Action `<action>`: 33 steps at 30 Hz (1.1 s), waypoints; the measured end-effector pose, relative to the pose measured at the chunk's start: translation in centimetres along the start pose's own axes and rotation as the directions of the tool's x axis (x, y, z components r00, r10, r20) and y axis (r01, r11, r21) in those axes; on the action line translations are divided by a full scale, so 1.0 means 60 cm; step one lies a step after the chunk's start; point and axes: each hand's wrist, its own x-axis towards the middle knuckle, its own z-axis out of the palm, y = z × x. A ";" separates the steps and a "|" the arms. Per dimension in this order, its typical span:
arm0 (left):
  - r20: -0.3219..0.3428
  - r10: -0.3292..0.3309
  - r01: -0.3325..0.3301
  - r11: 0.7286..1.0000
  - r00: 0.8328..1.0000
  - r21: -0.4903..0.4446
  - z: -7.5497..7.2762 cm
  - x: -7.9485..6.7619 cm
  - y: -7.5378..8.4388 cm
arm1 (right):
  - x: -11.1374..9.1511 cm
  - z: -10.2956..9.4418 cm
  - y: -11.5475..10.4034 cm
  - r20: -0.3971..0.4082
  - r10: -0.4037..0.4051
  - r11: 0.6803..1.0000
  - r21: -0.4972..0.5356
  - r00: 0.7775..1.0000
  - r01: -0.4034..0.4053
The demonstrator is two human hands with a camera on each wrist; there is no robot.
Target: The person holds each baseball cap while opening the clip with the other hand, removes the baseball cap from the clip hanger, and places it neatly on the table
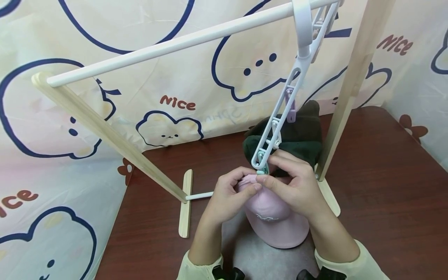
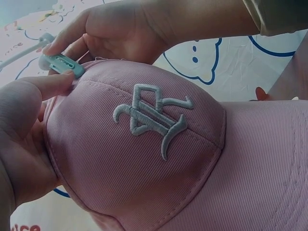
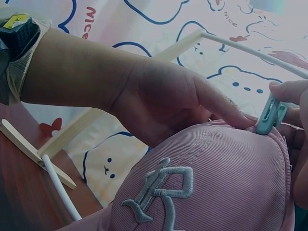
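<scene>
A pink baseball cap (image 1: 271, 204) with a grey embroidered letter (image 2: 151, 115) hangs brim-down at the low end of a white hanger (image 1: 301, 74). My left hand (image 1: 227, 194) pinches the top edge of the cap between thumb and fingers. Close beside it, my right hand (image 1: 297, 184) pinches the end of a teal clip (image 3: 271, 115), whose mouth meets the cap's edge. How firmly the clip bites the cloth is hard to see. Behind my right hand is dark green headwear (image 1: 302, 151), with a darker brown piece (image 1: 308, 122) beyond, near a lavender clip (image 1: 291, 111).
The hanger hooks over a white rod (image 1: 175, 44) between two wooden posts, the left post (image 1: 115, 136) and the right post (image 1: 344, 97). Their feet stand on a dark red-brown table (image 1: 385, 186). A patterned cloth (image 1: 168, 19) covers the wall behind.
</scene>
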 end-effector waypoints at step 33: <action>-0.015 0.002 -0.002 1.000 1.000 0.003 -0.008 -0.002 0.001 | -0.002 -0.003 -0.004 0.116 0.021 0.994 0.105 0.993 -0.033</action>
